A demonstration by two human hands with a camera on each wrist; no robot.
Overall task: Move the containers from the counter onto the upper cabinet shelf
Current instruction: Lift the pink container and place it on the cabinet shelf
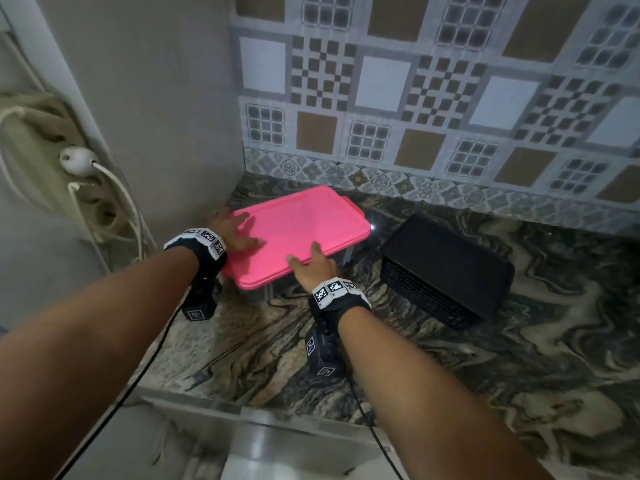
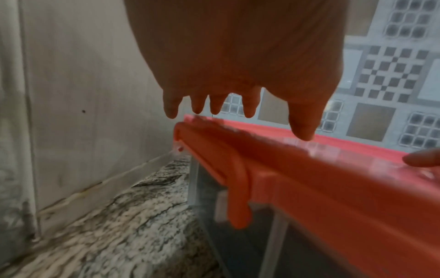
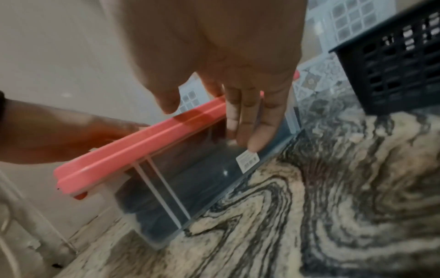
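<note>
A clear container with a pink lid (image 1: 304, 226) stands in the counter's back left corner. My left hand (image 1: 240, 233) lies flat on the left part of the lid, fingers spread and straight; the left wrist view shows the fingertips (image 2: 247, 112) just over the lid (image 2: 333, 169). My right hand (image 1: 311, 266) is at the lid's near long edge. Its thumb hovers over the lid (image 3: 142, 139) and its straight fingers (image 3: 252, 127) lie down the clear front wall (image 3: 202, 178). A black perforated basket (image 1: 446, 271) sits upside down to the right, untouched.
The marbled counter (image 1: 450, 375) has its front edge (image 1: 242, 407) close to me. A grey side panel (image 1: 156, 98) stands just left of the container, and a patterned tile wall (image 1: 415, 98) is behind. A power strip with white plugs and cables (image 1: 86, 188) hangs at far left.
</note>
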